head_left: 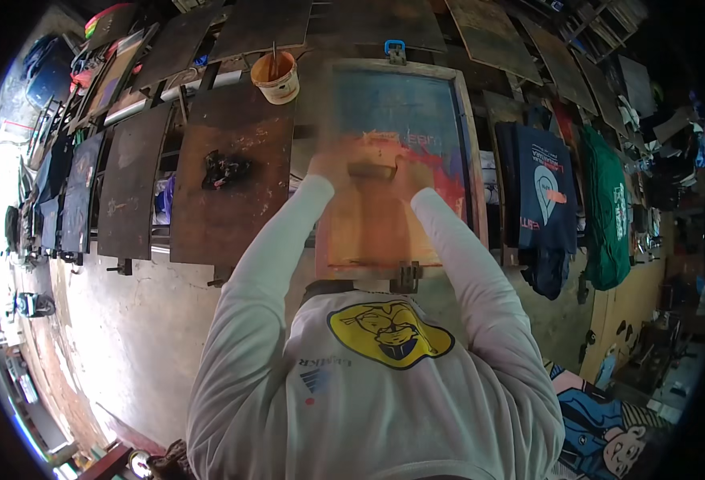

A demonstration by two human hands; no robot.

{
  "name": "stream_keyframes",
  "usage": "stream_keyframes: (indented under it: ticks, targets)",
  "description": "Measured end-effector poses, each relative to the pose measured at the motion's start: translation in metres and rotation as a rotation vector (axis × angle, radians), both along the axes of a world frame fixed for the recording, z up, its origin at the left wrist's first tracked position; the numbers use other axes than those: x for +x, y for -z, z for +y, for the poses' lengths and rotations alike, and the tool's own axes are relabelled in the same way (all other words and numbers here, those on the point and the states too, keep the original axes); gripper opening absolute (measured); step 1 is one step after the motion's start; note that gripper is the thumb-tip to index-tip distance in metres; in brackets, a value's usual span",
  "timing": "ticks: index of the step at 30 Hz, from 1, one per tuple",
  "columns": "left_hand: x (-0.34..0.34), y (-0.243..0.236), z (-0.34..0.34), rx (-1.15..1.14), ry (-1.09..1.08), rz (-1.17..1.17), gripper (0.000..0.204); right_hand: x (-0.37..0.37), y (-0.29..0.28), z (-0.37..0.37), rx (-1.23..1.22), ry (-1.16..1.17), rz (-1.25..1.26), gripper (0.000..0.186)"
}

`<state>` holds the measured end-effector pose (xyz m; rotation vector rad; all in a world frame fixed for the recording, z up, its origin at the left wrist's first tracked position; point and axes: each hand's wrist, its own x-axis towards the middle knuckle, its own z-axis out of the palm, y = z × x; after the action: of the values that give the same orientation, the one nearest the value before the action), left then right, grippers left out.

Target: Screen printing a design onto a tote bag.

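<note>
Left of centre in the frame, a dark board (232,216) with a crumpled black cloth (226,170) on it. At upper centre-left, a smeared bucket (276,80), upright, with a handle sticking out. At centre, left hand (332,170) and right hand (416,178) at either end of a squeegee (371,171), with fingers seemingly clamped on it, though too blurred to tell one from another. Squeegee over the screen (408,100), with orange ink (343,232) below it and mostly blue mesh above.

Could streak or leave thin patches, by judgement, if pressed unevenly between left and right. Could catch and skip if run against the right rim (471,160). Could dirty the pale sleeves (260,252) if lowered into wet ink.

Left rim lost in blur; some room towards the board, but limited at upper left by the bucket. Bounded at the top by a blue clamp (396,50), at the bottom by a dark clamp (405,278). Beyond the right rim, only a narrow gap before the navy shirt (543,212), then the green shirt (606,208) farther right.
</note>
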<state>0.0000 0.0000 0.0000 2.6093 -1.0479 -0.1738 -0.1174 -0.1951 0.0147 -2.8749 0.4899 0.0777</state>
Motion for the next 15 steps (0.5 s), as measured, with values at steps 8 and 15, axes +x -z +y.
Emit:
stream_keyframes:
  ticks: [8,15]
  targets:
    - [-0.127,-0.012,0.033,0.156,-0.072,0.088,0.068,-0.121,0.002,0.032,0.058,-0.042,-0.099,0.028]
    - [-0.194,-0.013,0.053,0.09,-0.167,0.091,0.075,-0.169,0.002,0.044,0.07,-0.111,-0.134,0.029]
